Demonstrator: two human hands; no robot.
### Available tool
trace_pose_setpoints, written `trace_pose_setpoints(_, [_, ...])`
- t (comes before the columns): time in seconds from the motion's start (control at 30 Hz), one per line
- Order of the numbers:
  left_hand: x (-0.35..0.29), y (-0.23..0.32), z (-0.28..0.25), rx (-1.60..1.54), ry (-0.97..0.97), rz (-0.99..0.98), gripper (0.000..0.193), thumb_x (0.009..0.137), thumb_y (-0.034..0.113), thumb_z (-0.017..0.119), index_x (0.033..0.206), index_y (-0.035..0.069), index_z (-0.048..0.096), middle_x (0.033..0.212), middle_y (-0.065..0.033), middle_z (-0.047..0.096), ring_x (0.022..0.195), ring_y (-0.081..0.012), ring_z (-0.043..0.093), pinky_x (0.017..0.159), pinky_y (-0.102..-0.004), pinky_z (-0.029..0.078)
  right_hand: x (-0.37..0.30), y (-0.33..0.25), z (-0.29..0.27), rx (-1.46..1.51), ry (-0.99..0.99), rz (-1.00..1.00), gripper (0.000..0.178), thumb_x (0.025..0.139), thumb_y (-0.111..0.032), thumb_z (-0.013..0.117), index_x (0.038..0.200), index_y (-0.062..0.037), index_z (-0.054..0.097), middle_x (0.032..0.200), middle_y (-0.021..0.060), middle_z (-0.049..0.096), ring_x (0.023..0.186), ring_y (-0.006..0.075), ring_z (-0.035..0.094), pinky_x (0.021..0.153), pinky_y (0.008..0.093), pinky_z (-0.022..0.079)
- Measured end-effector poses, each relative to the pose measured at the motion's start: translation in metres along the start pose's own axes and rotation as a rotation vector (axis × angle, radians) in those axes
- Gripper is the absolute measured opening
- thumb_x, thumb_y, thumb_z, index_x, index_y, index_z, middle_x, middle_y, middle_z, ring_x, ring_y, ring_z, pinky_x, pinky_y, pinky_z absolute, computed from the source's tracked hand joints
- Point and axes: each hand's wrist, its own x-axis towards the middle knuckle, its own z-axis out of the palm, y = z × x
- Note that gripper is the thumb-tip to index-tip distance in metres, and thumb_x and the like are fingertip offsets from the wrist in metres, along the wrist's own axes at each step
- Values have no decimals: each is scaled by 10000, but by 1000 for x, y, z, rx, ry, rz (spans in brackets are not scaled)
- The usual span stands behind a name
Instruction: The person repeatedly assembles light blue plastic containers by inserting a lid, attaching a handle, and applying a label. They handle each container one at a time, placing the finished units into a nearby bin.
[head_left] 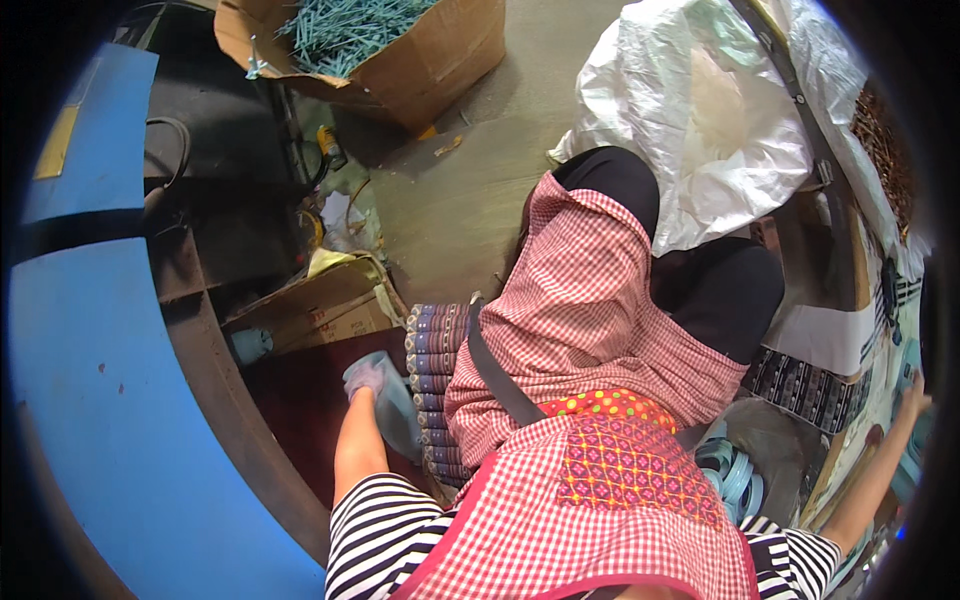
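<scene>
At the lower left, my left hand (364, 378) is beside the patterned seat cushion (440, 390). Its fingers are closed on a translucent pale-blue plastic bag (397, 418), which hangs down by the cushion. My right arm stretches out to the far right rim, where my right hand (912, 398) is among pale teal pieces (908, 465). Its fingers are small and blurred there, so their grip cannot be made out. Coiled teal rings (735, 480) lie in a clear bag by my right hip.
A large cardboard box (440, 60) of thin teal sticks stands ahead. White woven sacks (690, 120) are at front right. Blue machine panels (130, 400) rise on the left, with a smaller open carton (340, 310) beside them. A checked apron (570, 300) covers my lap.
</scene>
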Motion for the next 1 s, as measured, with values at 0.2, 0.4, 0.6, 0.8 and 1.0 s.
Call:
trace_pose_setpoints(0.2, [-74, -30, -66, 177, 1001, 147, 397, 922, 331, 518, 719, 81, 750, 837, -87, 716, 794, -315, 628, 705, -464, 461, -367, -267, 292, 244, -546, -391, 97, 964, -120, 658, 1013, -50, 704, 955, -5, 663, 801, 62, 565, 730, 223, 466])
trace_pose_setpoints(0.4, [-289, 143, -204, 95, 1374, 1212, 237, 736, 105, 717, 595, 106, 527, 688, -47, 534, 648, -261, 491, 623, -403, 366, -596, -402, 427, 498, -1345, -418, 482, 852, -176, 759, 1288, -40, 603, 1138, 127, 683, 1018, 216, 676, 912, 338, 549])
trace_pose_setpoints(0.6, [-285, 181, -206, -995, 1450, 1168, 315, 998, 188, 523, 1232, -21, 556, 1198, -148, 597, 1070, -273, 573, 971, -396, 458, -538, -378, 417, 1013, -1287, -352, 410, 899, 32, 570, 1308, 21, 596, 1247, 169, 677, 1142, 239, 648, 1007, 348, 483])
trace_pose_setpoints(0.8, [-228, 220, -251, -1235, 410, 1229, 432, 1070, 267, 326, 1309, -22, 541, 1215, -165, 640, 1141, -267, 615, 985, -401, 495, -485, -323, 380, 1119, -1334, -259, 370, 946, -71, 611, 1307, 13, 619, 1235, 151, 686, 1147, 228, 648, 1017, 348, 488])
trace_pose_setpoints(1.0, [-258, 251, -291, -1446, 3, 1294, 458, 1071, 296, 319, 1217, -39, 594, 1139, -154, 675, 1010, -279, 672, 908, -366, 545, -491, -329, 391, 1144, -1213, -290, 352, 939, -59, 616, 1284, 15, 627, 1208, 143, 695, 1125, 221, 653, 992, 344, 498])
